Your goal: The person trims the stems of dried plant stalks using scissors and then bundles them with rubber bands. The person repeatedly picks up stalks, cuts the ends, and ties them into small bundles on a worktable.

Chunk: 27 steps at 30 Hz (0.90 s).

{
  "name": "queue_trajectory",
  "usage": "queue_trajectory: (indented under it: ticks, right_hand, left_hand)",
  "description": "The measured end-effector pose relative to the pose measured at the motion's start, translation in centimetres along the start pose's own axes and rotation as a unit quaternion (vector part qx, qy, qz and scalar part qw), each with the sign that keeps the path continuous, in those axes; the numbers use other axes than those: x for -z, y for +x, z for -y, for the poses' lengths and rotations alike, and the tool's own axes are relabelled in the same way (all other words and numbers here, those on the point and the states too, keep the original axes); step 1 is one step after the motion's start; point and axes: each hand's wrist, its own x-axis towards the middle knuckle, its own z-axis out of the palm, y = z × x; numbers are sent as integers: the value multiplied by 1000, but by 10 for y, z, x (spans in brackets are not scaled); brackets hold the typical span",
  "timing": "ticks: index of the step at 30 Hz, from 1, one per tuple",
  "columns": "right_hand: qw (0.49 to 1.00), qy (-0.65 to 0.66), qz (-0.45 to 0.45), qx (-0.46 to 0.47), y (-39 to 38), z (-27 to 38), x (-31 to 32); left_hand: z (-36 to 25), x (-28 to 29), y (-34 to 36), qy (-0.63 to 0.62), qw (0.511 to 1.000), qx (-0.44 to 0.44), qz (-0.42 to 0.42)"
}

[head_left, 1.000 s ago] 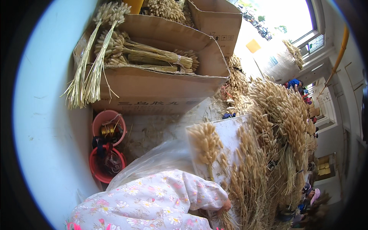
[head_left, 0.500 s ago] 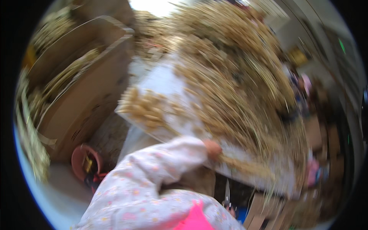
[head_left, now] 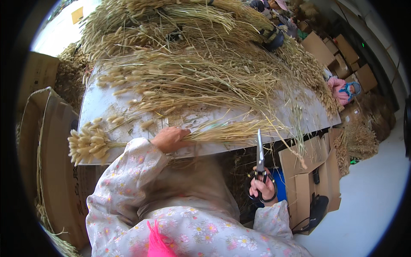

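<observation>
My left hand (head_left: 170, 139) grips a bundle of dried grass stems (head_left: 218, 131) lying across the near edge of a white table (head_left: 98, 105). The bundle's fluffy seed heads (head_left: 87, 144) stick out to the left past my floral sleeve. My right hand (head_left: 263, 188) holds black-handled scissors (head_left: 260, 160) below the table edge, blades pointing up toward the stem ends and looking closed. A big heap of loose dried grass (head_left: 188, 64) covers the table beyond the bundle.
An open cardboard box (head_left: 47, 162) stands at my left. Another box (head_left: 310, 184) with dark objects sits under the table's right end. Stacked cartons (head_left: 338, 51) and a person in pink (head_left: 342, 90) are at the far right, on pale floor (head_left: 368, 201).
The view has swung from the boxes on the left to the table. My left hand still grips the grass bundle, laid flat on the table edge now; my right hand with scissors has come into view.
</observation>
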Motion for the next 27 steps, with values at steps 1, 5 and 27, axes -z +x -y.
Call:
queue_trajectory:
  ticks: [1, 5, 27]
  right_hand:
    - [1000, -1, -28, 7, 5, 1, -7]
    - [978, -189, -84, 14, 20, -2, -31]
    - [900, -416, -76, -102, 39, -40, -27]
  left_hand:
    - [-3, 0, -1, 10, 1000, 14, 14]
    - [-15, -5, -4, 85, 996, 23, 16]
    - [-68, -68, 23, 209, 964, -48, -158]
